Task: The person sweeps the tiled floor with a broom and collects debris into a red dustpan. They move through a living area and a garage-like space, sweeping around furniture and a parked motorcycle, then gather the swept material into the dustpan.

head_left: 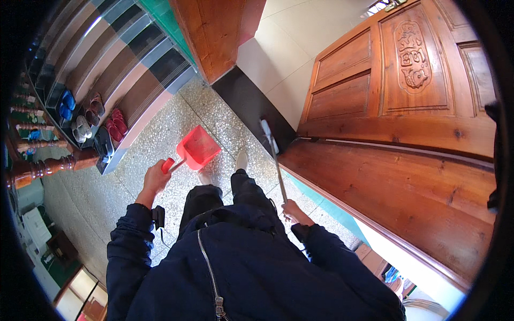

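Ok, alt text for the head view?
Left hand holds a red dustpan, right hand a long-handled tool; the person stands on a speckled floor. Shoes sit on stairs at left; a carved wooden door is at right.

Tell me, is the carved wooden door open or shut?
Open: the wooden door stands swung aside, and pale floor shows past the dark threshold.
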{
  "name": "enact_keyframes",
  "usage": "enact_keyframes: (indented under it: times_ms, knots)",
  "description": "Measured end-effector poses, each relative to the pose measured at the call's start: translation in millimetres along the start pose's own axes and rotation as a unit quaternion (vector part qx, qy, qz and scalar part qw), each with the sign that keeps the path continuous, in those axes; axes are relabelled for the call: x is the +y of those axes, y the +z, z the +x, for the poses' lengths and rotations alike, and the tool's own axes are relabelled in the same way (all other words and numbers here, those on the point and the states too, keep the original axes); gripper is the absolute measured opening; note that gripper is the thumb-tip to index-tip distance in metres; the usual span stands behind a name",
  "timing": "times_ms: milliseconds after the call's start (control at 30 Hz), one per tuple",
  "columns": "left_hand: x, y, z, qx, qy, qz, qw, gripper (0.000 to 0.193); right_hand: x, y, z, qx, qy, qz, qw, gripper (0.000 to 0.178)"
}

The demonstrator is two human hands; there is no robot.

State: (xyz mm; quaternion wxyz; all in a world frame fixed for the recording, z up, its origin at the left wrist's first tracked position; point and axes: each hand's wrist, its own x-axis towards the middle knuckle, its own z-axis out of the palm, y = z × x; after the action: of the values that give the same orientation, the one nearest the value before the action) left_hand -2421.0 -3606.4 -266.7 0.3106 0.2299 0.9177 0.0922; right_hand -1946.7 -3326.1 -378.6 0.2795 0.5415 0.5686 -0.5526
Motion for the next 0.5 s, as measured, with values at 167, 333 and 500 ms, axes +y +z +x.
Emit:
enact_keyframes:
  times_ms: [167,333,500]
  knots:
    - [-14.1,-2.8,3.2,0.006,0.050,-0.047,0.998,0.035,12.4,45.2,0.0,-0.067,-0.041,-0.020,0.997,0.014]
    - [-40.9,-3.8,3.0,0.023,0.095,-0.063,0.993,0.039,26.7,66.8,-91.1,0.018,0.098,0.147,0.984,0.014]
    - [-63.2,-8.1,-2.2,0.021,0.132,-0.097,0.986,0.042,68.7,109.7,-169.7,0.013,0.175,0.292,0.940,0.015]
